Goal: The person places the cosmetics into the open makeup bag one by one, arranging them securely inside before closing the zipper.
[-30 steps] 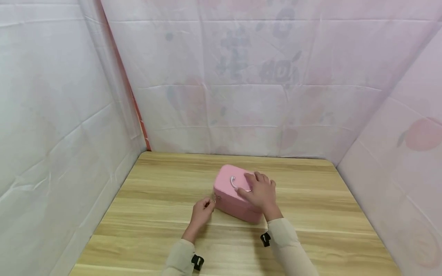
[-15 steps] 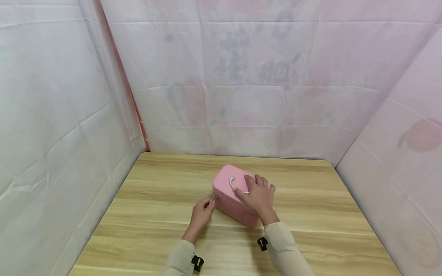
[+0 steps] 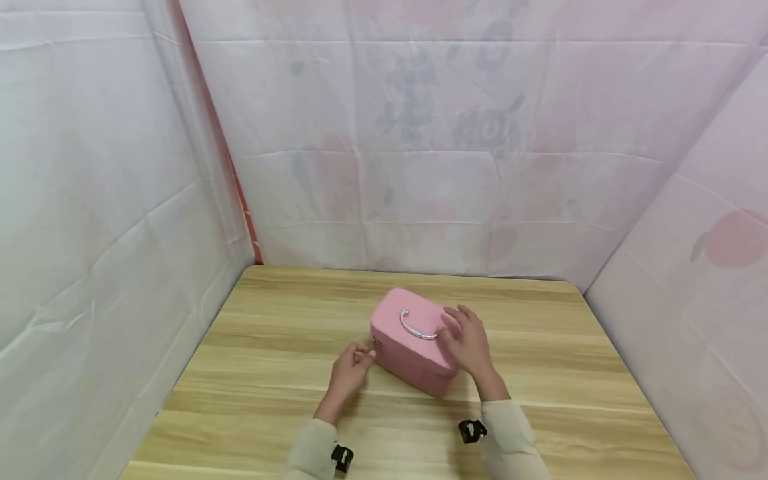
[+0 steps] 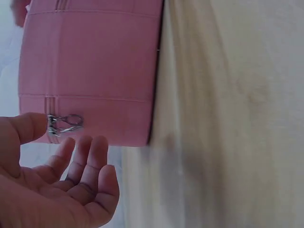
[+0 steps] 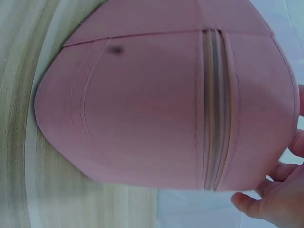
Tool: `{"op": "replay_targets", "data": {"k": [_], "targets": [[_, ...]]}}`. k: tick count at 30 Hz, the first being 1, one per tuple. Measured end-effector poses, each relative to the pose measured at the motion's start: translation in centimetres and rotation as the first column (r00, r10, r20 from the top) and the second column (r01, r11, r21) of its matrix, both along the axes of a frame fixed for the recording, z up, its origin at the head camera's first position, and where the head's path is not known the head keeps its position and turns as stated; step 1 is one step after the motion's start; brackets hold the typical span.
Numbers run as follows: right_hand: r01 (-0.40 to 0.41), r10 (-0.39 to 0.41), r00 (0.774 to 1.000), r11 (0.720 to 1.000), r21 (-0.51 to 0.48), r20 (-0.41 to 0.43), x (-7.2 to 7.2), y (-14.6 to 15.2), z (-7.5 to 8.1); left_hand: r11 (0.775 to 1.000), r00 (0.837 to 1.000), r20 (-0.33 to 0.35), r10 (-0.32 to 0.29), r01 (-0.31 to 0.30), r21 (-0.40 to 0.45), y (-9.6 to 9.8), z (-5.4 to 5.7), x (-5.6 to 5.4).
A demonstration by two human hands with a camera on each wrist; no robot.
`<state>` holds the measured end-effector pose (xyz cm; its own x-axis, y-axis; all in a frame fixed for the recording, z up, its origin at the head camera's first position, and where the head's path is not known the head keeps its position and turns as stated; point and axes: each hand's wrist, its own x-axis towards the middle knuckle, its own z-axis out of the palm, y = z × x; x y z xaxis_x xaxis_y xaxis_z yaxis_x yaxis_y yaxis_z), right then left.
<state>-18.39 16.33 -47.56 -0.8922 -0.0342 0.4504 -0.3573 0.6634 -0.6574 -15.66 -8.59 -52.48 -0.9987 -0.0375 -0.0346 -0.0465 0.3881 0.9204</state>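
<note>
A pink zippered cosmetic case (image 3: 411,347) sits upright on the table, a silver curved handle (image 3: 417,327) on its lid. Two metal zipper pulls (image 4: 65,123) hang together at one corner. Beside them is my left hand (image 3: 349,370), its thumb tip close to the sliders and its other fingers loosely bent below, with no pull between them in the left wrist view. My right hand (image 3: 471,343) is at the lid's right end, fingers spread and lightly bent, thumb near the handle's end. A closed zipper track (image 5: 216,109) shows along the case's side in the right wrist view.
The wood-grain table (image 3: 270,333) extends around the case. White printed cloth walls (image 3: 420,187) stand behind it and on both sides. A black wrist strap piece (image 3: 472,431) sits at each sleeve.
My right hand has shifted right across the lid, uncovering the whole handle. My left fingers, which were pinched at the zipper pulls, have loosened. The case has turned slightly.
</note>
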Motion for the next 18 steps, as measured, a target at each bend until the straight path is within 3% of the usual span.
{"op": "replay_targets", "data": {"k": [7, 12, 18], "targets": [[0.016, -0.014, 0.999, 0.997, -0.079, 0.031, 0.1, 1.7, -0.3, 0.996, 0.991, -0.116, 0.073, -0.066, 0.065, 0.7, 1.2, -0.5], [0.095, -0.057, 0.976, 0.979, -0.178, 0.208, 0.1, 3.0, -0.9, 0.990, 0.978, -0.183, 0.102, -0.082, 0.111, 1.7, 1.7, -1.0], [0.088, 0.043, 0.943, 0.924, -0.371, 0.330, -0.5, 4.5, -1.6, 0.982, 0.966, -0.207, 0.153, -0.125, 0.142, 3.4, 2.8, -2.3]]}}
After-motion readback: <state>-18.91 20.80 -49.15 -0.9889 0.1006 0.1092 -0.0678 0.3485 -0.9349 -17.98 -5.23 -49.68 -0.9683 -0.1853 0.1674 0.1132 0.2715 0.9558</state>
